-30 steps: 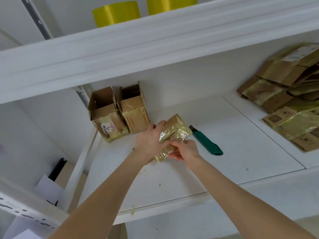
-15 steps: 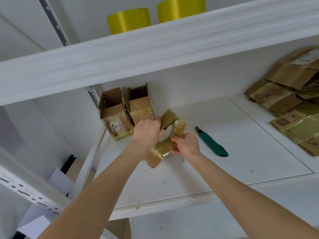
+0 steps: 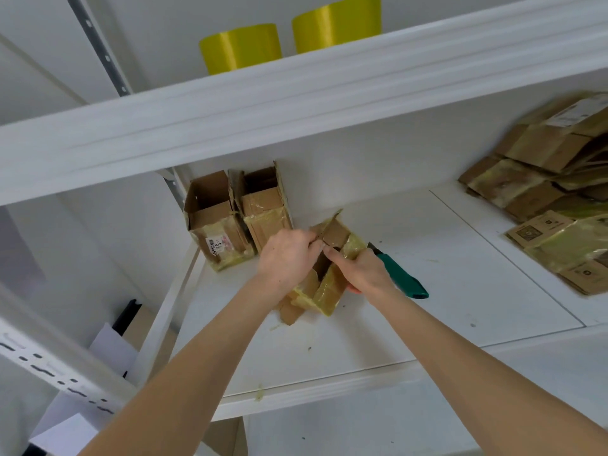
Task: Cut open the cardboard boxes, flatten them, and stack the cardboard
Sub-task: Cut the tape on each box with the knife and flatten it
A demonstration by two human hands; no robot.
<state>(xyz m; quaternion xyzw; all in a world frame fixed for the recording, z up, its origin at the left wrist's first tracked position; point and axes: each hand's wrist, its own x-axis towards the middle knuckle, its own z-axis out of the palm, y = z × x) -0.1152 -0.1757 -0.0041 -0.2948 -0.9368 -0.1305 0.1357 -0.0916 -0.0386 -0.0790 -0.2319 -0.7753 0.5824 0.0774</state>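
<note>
On the shelf [image 3: 460,291], the left hand [image 3: 286,255] and the right hand [image 3: 358,271] each pinch a wall of the small taped box [image 3: 329,287], apparently pulling it apart; next it needs pressing flat.

Scene being lit brightly, evenly, by soft diffuse light. White shelf board [image 3: 444,291] being washed close to overexposure. Faint shadows being cast onto board. Sheen being picked up by taped box [image 3: 329,291] at board's middle and by yellow rolls [image 3: 241,47] above board. Straight lines being bowed most strongly far from board, toward edges; fine detail being softened.
</note>
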